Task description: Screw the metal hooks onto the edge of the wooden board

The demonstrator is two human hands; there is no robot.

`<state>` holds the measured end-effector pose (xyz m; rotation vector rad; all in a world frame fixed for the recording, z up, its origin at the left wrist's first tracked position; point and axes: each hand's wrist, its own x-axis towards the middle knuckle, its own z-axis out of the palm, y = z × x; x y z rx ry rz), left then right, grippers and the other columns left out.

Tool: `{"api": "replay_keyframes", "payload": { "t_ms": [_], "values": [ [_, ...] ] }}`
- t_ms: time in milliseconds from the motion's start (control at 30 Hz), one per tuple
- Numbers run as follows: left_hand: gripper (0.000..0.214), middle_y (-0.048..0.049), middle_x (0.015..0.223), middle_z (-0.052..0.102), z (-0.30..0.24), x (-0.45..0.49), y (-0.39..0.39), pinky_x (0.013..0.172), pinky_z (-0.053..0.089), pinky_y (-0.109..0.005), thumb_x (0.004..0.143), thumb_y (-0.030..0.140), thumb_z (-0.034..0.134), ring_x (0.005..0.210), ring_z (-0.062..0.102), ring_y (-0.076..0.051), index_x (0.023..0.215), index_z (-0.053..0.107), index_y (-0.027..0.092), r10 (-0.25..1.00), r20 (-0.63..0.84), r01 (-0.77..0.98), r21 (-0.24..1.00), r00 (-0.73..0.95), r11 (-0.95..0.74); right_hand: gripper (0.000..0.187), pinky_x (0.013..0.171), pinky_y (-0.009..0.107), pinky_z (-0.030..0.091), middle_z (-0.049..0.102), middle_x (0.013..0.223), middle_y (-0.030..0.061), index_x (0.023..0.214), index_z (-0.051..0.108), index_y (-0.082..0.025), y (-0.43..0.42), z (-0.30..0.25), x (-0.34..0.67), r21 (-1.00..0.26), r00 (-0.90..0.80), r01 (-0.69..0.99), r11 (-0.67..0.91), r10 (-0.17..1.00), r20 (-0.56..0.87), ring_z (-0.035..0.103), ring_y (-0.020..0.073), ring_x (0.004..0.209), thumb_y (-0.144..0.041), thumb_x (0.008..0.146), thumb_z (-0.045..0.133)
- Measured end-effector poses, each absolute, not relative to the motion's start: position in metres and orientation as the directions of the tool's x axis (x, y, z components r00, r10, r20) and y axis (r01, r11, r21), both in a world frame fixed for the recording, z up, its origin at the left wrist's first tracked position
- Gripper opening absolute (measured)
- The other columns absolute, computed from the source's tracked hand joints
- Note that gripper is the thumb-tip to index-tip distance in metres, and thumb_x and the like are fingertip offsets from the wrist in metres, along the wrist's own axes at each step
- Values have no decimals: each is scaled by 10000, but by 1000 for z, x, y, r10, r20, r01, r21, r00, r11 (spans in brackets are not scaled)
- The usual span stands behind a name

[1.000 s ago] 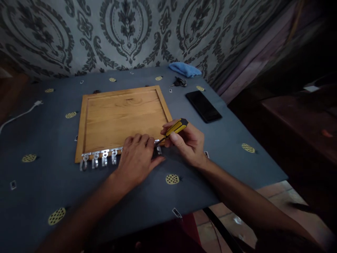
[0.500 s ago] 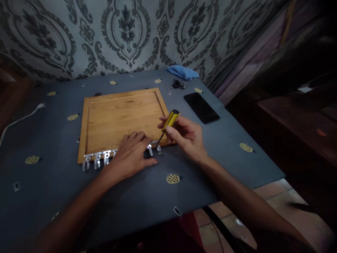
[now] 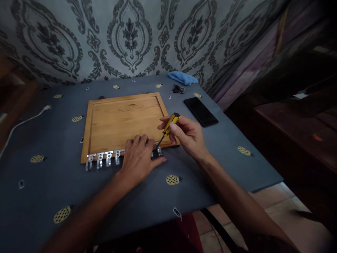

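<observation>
A wooden board with a raised frame lies flat on the table. Along its near edge runs a silver metal hook rail with several hooks hanging over the side. My left hand grips the rail's middle, fingers bent over the board's edge and thumb spread to the right, hiding some hooks. In my right hand is a yellow-and-black screwdriver, pinched by its handle and tilted. The screwdriver's tip meets the right end of the rail; a screw there is too small to make out.
Right of the board lies a black phone. Behind it are keys and a blue cloth. A white cable lies at the left of the table. A patterned curtain hangs along the back edge.
My left hand has slid right along the rail, uncovering another hook on its left. My right hand still holds the screwdriver at the rail's right end. The view has shifted slightly.
</observation>
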<state>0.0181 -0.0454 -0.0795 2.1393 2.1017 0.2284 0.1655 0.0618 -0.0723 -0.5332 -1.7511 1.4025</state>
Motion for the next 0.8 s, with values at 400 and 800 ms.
{"api": "replay_keyframes", "payload": {
  "t_ms": [400,800],
  "values": [
    [455,-117,1129,654,-84,21,-46,888,446,-463,954,567,547,1092,562,-310,1135,649,162,999,44,984,175,22,-29,374,432,192,420,748,850,31,983,743,-186,57,-80,159,-964,-502,-123,234,824,264,476,42,451,-541,863,731],
    [440,-119,1120,643,-86,19,-48,871,441,-453,951,546,566,1083,564,-316,1142,657,159,997,78,980,192,29,-44,359,504,191,505,704,852,18,1012,681,-164,68,-46,159,-966,-740,-22,258,646,189,546,55,532,-469,848,776]
  ]
}}
